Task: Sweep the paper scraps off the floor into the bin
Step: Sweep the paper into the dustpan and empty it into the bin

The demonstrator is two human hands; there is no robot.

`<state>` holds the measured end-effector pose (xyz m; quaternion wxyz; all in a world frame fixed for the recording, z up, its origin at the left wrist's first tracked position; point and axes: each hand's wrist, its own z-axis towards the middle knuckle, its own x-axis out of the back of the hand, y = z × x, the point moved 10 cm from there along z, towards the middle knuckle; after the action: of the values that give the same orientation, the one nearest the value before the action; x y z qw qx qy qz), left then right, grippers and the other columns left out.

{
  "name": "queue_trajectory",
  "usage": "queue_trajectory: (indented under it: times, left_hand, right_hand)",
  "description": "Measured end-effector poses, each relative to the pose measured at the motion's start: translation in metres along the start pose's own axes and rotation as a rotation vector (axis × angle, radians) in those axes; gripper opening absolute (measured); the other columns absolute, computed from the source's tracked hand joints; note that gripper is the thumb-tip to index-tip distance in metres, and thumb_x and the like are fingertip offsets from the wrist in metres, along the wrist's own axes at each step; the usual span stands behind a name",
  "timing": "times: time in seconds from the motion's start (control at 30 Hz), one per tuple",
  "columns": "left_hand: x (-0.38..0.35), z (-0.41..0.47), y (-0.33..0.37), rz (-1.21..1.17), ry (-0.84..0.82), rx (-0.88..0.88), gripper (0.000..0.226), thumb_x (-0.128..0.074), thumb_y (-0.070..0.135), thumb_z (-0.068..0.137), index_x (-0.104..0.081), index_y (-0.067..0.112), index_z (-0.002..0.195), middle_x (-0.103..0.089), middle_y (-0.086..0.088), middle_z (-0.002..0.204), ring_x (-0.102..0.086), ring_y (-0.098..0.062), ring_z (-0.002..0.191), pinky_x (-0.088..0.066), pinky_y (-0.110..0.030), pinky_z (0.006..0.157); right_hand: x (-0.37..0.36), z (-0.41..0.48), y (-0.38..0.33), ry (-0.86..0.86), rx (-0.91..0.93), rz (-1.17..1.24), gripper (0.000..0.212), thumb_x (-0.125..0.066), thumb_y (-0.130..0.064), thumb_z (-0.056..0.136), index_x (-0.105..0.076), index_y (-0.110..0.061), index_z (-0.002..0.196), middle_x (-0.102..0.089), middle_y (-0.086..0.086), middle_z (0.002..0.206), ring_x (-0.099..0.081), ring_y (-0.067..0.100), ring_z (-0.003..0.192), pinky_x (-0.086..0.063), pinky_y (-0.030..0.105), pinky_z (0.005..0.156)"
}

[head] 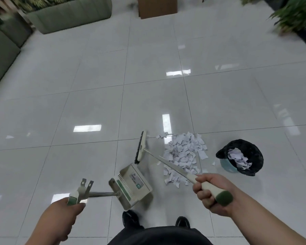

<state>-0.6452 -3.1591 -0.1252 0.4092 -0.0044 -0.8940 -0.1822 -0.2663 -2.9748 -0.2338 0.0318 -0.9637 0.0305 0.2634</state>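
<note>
Between broom-holding right hand (206, 191) and bin (240, 158) lie paper scraps (183, 152).

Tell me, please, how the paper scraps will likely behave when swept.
The paper scraps look thin and small, so they are probably light and apt to scatter. On the glossy floor they should slide easily.

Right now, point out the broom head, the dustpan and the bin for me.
broom head (141, 147): head view, middle of its cream back.
dustpan (131, 185): head view, on its ribbed cream pan.
bin (227, 165): head view, on its teal outer wall.
</note>
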Motion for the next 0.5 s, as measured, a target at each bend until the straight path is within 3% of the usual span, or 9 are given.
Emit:
queue_trajectory:
  times: [0.17, 0.3, 0.5]
  left_hand:
    - [0.014, 0.025, 0.018, 0.019, -0.018, -0.026, 0.014, -0.066, 0.014, 0.088, -0.062, 0.001, 0.084, -0.044, -0.01, 0.053, -0.035, -0.021, 0.049, -0.03, -0.025, 0.05]
    - [0.033, 0.059, 0.04, 0.076, -0.018, -0.082, 0.015, -0.066, 0.015, 0.087, -0.062, 0.002, 0.081, -0.048, -0.011, 0.051, -0.037, -0.021, 0.045, -0.033, -0.024, 0.047]
    - [0.056, 0.13, 0.083, 0.142, -0.093, -0.194, 0.019, -0.068, 0.018, 0.086, -0.063, 0.0, 0.081, -0.052, -0.01, 0.053, -0.041, -0.022, 0.043, -0.038, -0.027, 0.045]
  right_hand:
    - [-0.055, 0.077, -0.038, -0.031, 0.054, -0.046, 0.015, -0.052, -0.014, 0.094, -0.047, -0.013, 0.109, -0.053, 0.001, 0.066, -0.045, 0.01, 0.035, -0.031, 0.015, 0.03]
    - [-0.066, 0.114, -0.062, 0.042, 0.125, -0.001, 0.026, -0.055, -0.014, 0.094, -0.049, -0.014, 0.12, -0.055, 0.002, 0.066, -0.046, 0.01, 0.037, -0.033, 0.016, 0.03]
    - [-0.043, 0.113, -0.041, 0.169, 0.127, 0.243, 0.023, -0.061, -0.017, 0.089, -0.05, -0.014, 0.108, -0.057, -0.001, 0.068, -0.049, 0.01, 0.036, -0.032, 0.016, 0.029]
